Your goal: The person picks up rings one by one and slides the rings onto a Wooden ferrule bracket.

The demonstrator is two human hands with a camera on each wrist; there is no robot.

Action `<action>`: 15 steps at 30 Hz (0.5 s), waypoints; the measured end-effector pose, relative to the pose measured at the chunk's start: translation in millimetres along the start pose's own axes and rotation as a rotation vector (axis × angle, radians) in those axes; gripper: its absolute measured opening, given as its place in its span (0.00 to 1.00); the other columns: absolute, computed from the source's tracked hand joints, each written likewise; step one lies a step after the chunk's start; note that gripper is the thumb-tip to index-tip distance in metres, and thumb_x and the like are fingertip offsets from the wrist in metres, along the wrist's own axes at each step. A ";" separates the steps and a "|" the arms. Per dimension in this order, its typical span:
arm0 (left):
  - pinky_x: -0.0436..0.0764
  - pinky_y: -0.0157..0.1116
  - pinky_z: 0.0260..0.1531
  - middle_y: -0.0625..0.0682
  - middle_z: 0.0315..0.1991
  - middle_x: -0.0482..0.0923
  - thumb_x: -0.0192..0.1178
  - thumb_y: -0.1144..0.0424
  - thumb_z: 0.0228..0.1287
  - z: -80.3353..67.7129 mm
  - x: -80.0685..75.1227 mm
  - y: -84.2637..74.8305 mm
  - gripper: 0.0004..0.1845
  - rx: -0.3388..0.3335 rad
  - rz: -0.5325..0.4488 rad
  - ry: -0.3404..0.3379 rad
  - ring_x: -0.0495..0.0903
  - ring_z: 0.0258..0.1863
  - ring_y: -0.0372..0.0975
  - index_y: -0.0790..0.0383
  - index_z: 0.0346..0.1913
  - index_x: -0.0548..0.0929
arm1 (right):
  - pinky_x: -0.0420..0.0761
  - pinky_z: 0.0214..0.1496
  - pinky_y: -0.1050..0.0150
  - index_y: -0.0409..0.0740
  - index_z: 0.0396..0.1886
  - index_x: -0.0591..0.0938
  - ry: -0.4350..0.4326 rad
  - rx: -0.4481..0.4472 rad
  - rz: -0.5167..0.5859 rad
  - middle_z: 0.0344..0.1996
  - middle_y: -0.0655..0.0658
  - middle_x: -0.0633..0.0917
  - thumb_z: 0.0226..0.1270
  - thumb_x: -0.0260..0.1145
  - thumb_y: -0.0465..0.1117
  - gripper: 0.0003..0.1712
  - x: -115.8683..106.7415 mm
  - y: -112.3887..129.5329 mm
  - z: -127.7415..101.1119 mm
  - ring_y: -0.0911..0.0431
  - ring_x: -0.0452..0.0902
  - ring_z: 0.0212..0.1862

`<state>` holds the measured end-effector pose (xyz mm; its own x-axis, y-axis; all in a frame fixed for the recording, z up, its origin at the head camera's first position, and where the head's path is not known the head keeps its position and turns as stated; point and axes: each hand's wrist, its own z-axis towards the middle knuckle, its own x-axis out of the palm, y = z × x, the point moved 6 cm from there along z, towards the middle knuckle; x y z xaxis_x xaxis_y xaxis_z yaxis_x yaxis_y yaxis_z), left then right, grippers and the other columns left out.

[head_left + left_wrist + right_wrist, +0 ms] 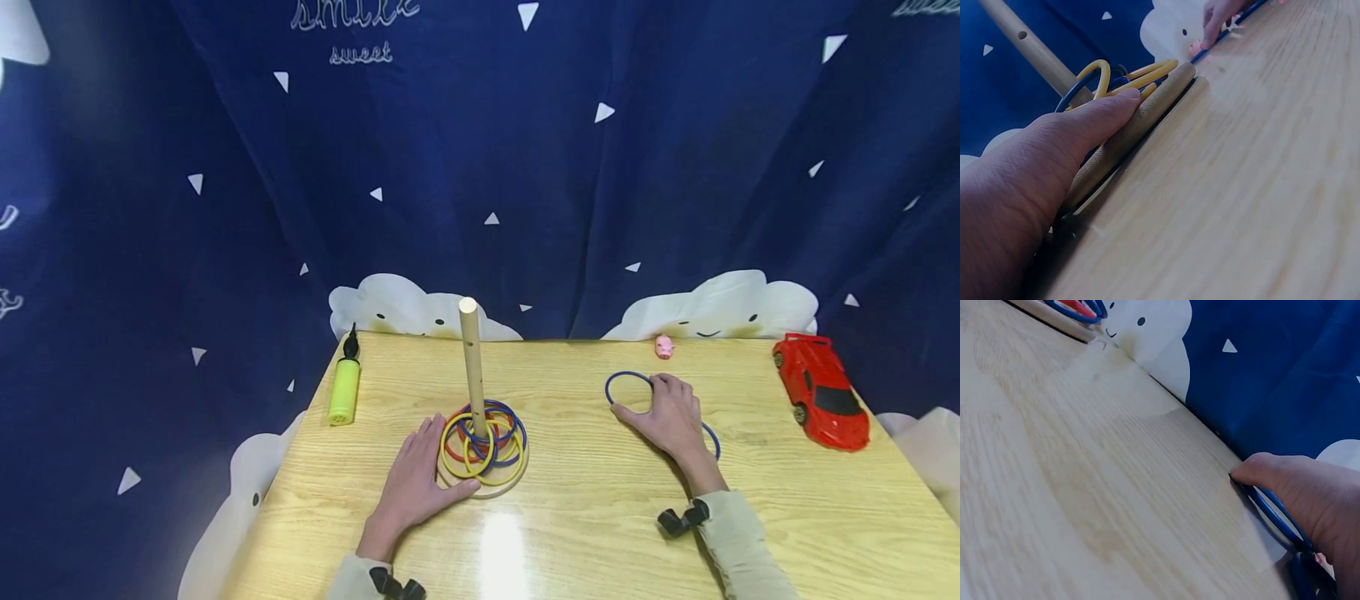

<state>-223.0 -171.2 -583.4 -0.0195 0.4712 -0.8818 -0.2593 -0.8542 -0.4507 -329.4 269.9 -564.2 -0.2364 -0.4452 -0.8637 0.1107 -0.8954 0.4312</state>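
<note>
My left hand (416, 483) lies flat at the lower centre of the head view, fingers straight and together, thumb along the rim of the round wooden base (504, 486). In the left wrist view the thumb (1094, 119) presses that rim (1141, 122), which I judge keeps the stand from sliding; nothing is clasped.

The wooden peg (472, 367) stands upright from the base, centre frame. The stacked rings (483, 433) — yellow, blue and red — lie around its foot.

My right hand (671, 417) rests right of centre, fingers extended and laid on a loose blue ring (626, 379) that lies flat on the table (585, 525). A second blue ring (712, 440) shows at the wrist side of the hand. In the right wrist view one fingertip (1260, 469) bears down on the blue ring, pinning it to the wood; whether it is pinched from below I cannot tell.

A yellow-green pump (344, 387) lies at the left table edge. A small pink pig (664, 346) sits at the back edge, and a red toy car (821, 400) is at the far right. All are well apart from both hands.
</note>
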 end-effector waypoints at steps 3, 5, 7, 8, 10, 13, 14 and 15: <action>0.47 0.47 0.82 0.53 0.84 0.50 0.56 0.14 0.51 -0.1 -0.1 0.0 0.71 -0.002 -0.003 0.000 0.47 0.84 0.46 0.60 0.85 0.47 | 0.64 0.60 0.31 0.26 0.64 0.75 0.002 -0.004 -0.003 0.65 0.25 0.72 0.51 0.76 0.73 0.60 0.9 -0.7 0.3 0.27 0.63 0.65; 0.47 0.47 0.82 0.53 0.84 0.50 0.56 0.14 0.51 -0.1 0.1 -0.2 0.71 -0.003 -0.004 0.003 0.47 0.84 0.46 0.60 0.85 0.47 | 0.65 0.59 0.31 0.26 0.63 0.76 0.002 -0.011 -0.004 0.64 0.25 0.72 0.51 0.76 0.74 0.60 0.0 -0.6 0.3 0.27 0.63 0.64; 0.47 0.46 0.83 0.53 0.84 0.49 0.57 0.15 0.51 0.2 0.4 -0.1 0.71 -0.004 -0.005 0.006 0.47 0.84 0.45 0.60 0.85 0.47 | 0.65 0.58 0.31 0.26 0.63 0.76 0.004 -0.017 -0.007 0.64 0.25 0.72 0.50 0.76 0.75 0.61 -1.1 -1.1 0.0 0.27 0.64 0.63; 0.47 0.46 0.83 0.53 0.85 0.49 0.57 0.15 0.51 0.3 0.6 -0.1 0.71 -0.004 -0.004 0.007 0.47 0.84 0.45 0.60 0.85 0.47 | 0.66 0.58 0.31 0.27 0.63 0.76 0.008 -0.020 -0.008 0.64 0.26 0.73 0.49 0.76 0.75 0.61 -1.6 -0.9 -0.2 0.27 0.64 0.63; 0.47 0.46 0.83 0.52 0.85 0.49 0.56 0.14 0.51 0.5 1.0 0.3 0.71 -0.006 -0.002 0.011 0.46 0.84 0.45 0.60 0.85 0.47 | 0.66 0.57 0.31 0.27 0.64 0.75 0.022 -0.025 -0.006 0.64 0.27 0.72 0.49 0.76 0.75 0.61 -2.4 -1.0 -0.9 0.27 0.64 0.63; 0.47 0.46 0.83 0.52 0.85 0.50 0.56 0.14 0.51 0.5 1.1 1.0 0.71 -0.009 0.003 0.012 0.46 0.84 0.44 0.59 0.85 0.47 | 0.67 0.56 0.31 0.28 0.64 0.76 0.045 -0.033 -0.001 0.65 0.28 0.72 0.49 0.77 0.73 0.59 -2.3 -1.3 -1.4 0.27 0.64 0.63; 0.47 0.46 0.82 0.53 0.84 0.50 0.56 0.14 0.51 0.3 0.6 0.7 0.71 -0.006 0.002 0.006 0.46 0.84 0.44 0.59 0.85 0.48 | 0.67 0.56 0.32 0.28 0.64 0.76 0.052 -0.036 0.001 0.65 0.28 0.72 0.49 0.77 0.72 0.59 -2.2 -1.1 -1.4 0.27 0.64 0.63; 0.48 0.47 0.82 0.53 0.84 0.51 0.57 0.14 0.51 0.2 -0.2 0.1 0.71 -0.003 0.004 0.002 0.47 0.84 0.45 0.60 0.85 0.48 | 0.67 0.56 0.32 0.28 0.63 0.76 0.057 -0.037 0.004 0.65 0.28 0.71 0.49 0.77 0.72 0.58 -2.0 -1.0 -1.4 0.28 0.63 0.64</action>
<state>-223.2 -171.3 -583.3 -0.0189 0.4678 -0.8836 -0.2561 -0.8566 -0.4480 -327.7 271.7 -563.3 -0.1804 -0.4476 -0.8759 0.1471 -0.8927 0.4259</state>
